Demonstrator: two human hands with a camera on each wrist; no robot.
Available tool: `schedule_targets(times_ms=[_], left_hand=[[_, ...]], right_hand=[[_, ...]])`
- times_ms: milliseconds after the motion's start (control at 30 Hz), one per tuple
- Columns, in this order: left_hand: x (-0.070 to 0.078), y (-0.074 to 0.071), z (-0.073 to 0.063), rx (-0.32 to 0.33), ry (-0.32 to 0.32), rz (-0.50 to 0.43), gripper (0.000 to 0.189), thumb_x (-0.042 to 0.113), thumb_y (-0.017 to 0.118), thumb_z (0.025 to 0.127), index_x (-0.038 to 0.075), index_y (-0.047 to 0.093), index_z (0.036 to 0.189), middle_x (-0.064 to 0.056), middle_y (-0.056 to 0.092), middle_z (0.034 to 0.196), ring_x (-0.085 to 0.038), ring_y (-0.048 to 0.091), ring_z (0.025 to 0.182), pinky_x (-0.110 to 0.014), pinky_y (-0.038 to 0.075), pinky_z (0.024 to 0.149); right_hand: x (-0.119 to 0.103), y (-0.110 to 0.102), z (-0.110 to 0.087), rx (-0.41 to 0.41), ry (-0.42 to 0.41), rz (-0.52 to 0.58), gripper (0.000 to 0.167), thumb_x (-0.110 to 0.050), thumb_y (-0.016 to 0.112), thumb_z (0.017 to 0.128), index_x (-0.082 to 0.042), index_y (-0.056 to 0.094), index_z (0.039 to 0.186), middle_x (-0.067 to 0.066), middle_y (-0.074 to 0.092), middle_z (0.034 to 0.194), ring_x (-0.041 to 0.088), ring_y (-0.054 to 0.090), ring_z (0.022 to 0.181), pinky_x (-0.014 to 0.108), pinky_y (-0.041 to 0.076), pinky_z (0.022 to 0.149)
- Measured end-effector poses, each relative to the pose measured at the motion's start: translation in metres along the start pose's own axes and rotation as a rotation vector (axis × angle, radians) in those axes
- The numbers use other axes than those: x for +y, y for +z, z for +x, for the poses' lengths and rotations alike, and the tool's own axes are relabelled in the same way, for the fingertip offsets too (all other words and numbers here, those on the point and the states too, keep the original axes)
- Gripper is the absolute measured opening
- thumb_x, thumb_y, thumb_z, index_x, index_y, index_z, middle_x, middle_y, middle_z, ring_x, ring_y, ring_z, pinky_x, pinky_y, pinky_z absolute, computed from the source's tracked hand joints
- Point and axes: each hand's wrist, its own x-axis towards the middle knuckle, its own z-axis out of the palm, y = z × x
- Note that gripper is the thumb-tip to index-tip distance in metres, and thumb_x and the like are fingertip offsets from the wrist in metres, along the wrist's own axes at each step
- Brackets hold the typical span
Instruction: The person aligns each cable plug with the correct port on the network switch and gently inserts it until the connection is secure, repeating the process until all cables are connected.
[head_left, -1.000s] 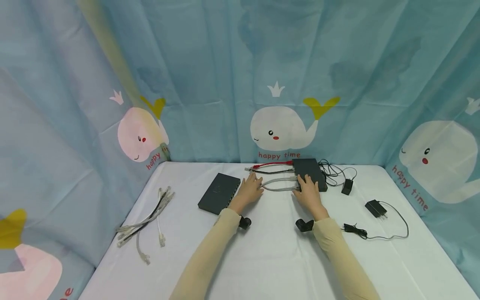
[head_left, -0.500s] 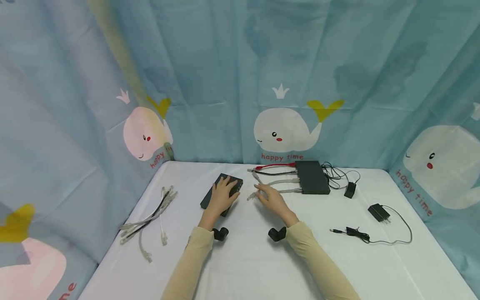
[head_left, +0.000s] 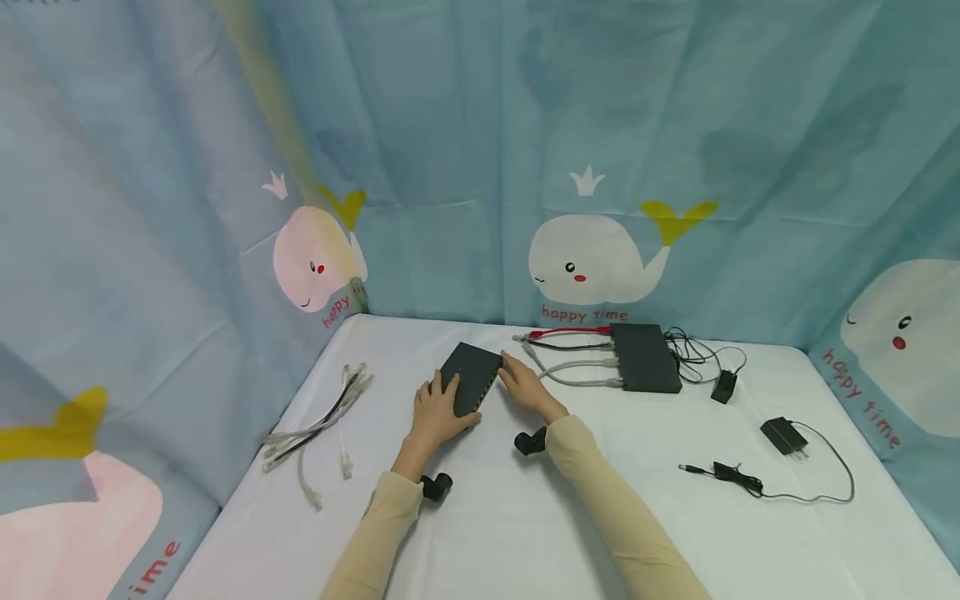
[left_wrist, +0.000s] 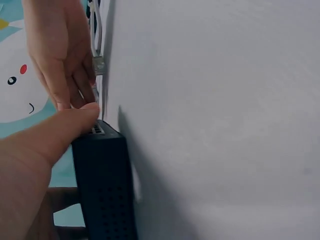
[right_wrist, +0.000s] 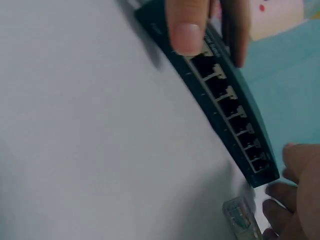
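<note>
A black network switch [head_left: 471, 375] slants over the white table, its row of ports facing right and its shadow on the cloth. My left hand [head_left: 435, 412] grips its near end, the thumb [left_wrist: 75, 125] on the port edge and fingers on the far side. The ports [right_wrist: 232, 102] show in the right wrist view, with the left thumb over the nearest ones. My right hand [head_left: 525, 385] is by the switch's far right corner, fingers extended, loosely bent and right at the end of the case. A clear cable plug [right_wrist: 241, 217] shows beside those fingers.
A second black switch [head_left: 647, 358] at the back right has red, black and grey cables plugged in and a coiled power lead [head_left: 690, 354]. A power adapter [head_left: 782, 435] lies at the right. Loose network cables [head_left: 322, 421] lie at the left; a whale-print curtain [head_left: 465, 250] stands behind.
My left hand came off the cables, moved left onto the switch and now grips and tilts it. My right hand left the second switch and moved left to the gripped one's corner.
</note>
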Motion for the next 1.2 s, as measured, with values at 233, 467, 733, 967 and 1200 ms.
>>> schedule_targets(times_ms=[233, 467, 733, 967, 1200], left_hand=[[-0.002, 0.004, -0.002, 0.024, 0.029, 0.029, 0.083, 0.053, 0.066, 0.079, 0.007, 0.037, 0.142, -0.029, 0.024, 0.145, -0.051, 0.030, 0.125, -0.061, 0.028, 0.099], [-0.004, 0.004, -0.008, 0.020, 0.060, -0.002, 0.081, 0.050, 0.068, 0.078, 0.007, 0.039, 0.141, -0.030, 0.024, 0.144, -0.052, 0.030, 0.124, -0.061, 0.027, 0.099], [-0.013, 0.000, -0.024, 0.012, 0.103, -0.016, 0.081, 0.048, 0.069, 0.078, 0.008, 0.039, 0.141, -0.030, 0.024, 0.145, -0.052, 0.031, 0.123, -0.062, 0.028, 0.098], [-0.021, -0.003, -0.041, -0.004, 0.143, -0.019, 0.080, 0.046, 0.071, 0.076, 0.010, 0.041, 0.140, -0.029, 0.026, 0.145, -0.050, 0.032, 0.124, -0.062, 0.030, 0.096], [-0.022, -0.007, -0.051, -0.011, 0.182, -0.029, 0.079, 0.047, 0.071, 0.075, 0.013, 0.043, 0.140, -0.025, 0.027, 0.146, -0.048, 0.033, 0.124, -0.061, 0.030, 0.097]], right_hand=[[0.008, -0.002, 0.002, -0.051, -0.018, 0.017, 0.046, -0.018, 0.042, 0.100, 0.000, 0.033, 0.142, 0.017, 0.036, 0.144, 0.032, 0.034, 0.134, 0.043, 0.028, 0.109], [0.007, -0.007, -0.009, -0.047, -0.017, 0.036, 0.045, -0.019, 0.043, 0.099, 0.000, 0.038, 0.139, 0.017, 0.039, 0.143, 0.032, 0.034, 0.133, 0.044, 0.027, 0.109], [0.003, -0.002, -0.025, -0.026, -0.111, -0.011, 0.047, -0.020, 0.048, 0.098, 0.006, 0.040, 0.135, 0.021, 0.044, 0.138, 0.033, 0.039, 0.130, 0.048, 0.020, 0.111], [-0.002, 0.000, -0.045, -0.019, -0.189, -0.035, 0.042, -0.018, 0.050, 0.097, 0.007, 0.047, 0.131, 0.020, 0.049, 0.134, 0.031, 0.046, 0.125, 0.054, 0.010, 0.111], [-0.006, -0.003, -0.066, 0.007, -0.235, -0.136, 0.039, -0.018, 0.051, 0.096, 0.003, 0.050, 0.129, 0.014, 0.054, 0.130, 0.025, 0.050, 0.122, 0.055, 0.010, 0.111]])
